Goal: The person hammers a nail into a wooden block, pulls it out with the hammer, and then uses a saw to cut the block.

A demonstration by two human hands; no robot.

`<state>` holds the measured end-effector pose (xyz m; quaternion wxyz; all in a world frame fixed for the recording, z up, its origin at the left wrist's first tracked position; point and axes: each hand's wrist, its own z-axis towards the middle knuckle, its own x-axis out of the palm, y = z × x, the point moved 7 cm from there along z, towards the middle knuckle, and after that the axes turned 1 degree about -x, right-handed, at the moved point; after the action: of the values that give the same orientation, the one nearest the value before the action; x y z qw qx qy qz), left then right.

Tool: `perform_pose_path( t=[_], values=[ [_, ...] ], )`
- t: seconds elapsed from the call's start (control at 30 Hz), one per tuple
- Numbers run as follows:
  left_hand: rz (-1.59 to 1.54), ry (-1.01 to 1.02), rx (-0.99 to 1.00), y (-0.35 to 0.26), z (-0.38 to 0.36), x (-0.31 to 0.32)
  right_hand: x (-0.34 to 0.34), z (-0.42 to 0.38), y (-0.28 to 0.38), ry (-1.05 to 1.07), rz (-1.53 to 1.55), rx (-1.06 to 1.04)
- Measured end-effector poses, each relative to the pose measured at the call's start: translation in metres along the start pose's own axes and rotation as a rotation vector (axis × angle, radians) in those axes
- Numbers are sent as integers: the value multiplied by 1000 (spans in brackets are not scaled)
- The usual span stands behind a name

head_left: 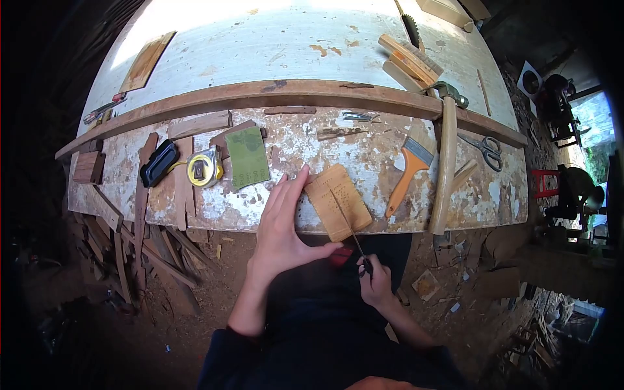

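Note:
A small square wooden piece [322, 207], dotted with marks, lies tilted at the table's front edge. My left hand [281, 224] is open at its left side, with fingers stretched up to the upper left corner and the thumb by the lower corner. My right hand [376, 281] is closed around the dark handle of a thin, pointed metal tool [356, 242]. Its long shaft reaches up across the wooden piece, the tip near the middle. An orange-handled paintbrush [407, 170] lies right of the piece, and a green sandpaper sheet [247, 159] to its left.
A hammer [445, 162] and scissors [487, 152] lie on the right. A tape measure [203, 168] and a black tool [159, 164] sit on the left. A long wooden beam [292, 95] crosses the table. Wood strips [170, 260] are piled below the left edge.

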<state>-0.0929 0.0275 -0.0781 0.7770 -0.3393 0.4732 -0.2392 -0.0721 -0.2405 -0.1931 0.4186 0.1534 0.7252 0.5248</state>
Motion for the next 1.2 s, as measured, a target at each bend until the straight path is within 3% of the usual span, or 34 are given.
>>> perform_pose_path(
  t=[0.27,0.57,0.77,0.97,1.07,1.2],
  values=[
    [10,-9,5,0,0,0,2,-7,-8,-88,-109,-131],
    [-7,-2,-2,0,1,-1,4,-18,-32,-68,-150,-27],
    [-8,-21,-11,-3,1,-1,-6,-15,1,-41,-183,24],
    [12,-9,5,-2,3,0,-3,-32,-33,0,-173,33],
    [-1,-17,-34,-2,-2,2,-6,-9,14,8,-121,81],
    [-39,-39,-41,1,0,1,-4,-22,-27,43,-110,90]
  ],
)
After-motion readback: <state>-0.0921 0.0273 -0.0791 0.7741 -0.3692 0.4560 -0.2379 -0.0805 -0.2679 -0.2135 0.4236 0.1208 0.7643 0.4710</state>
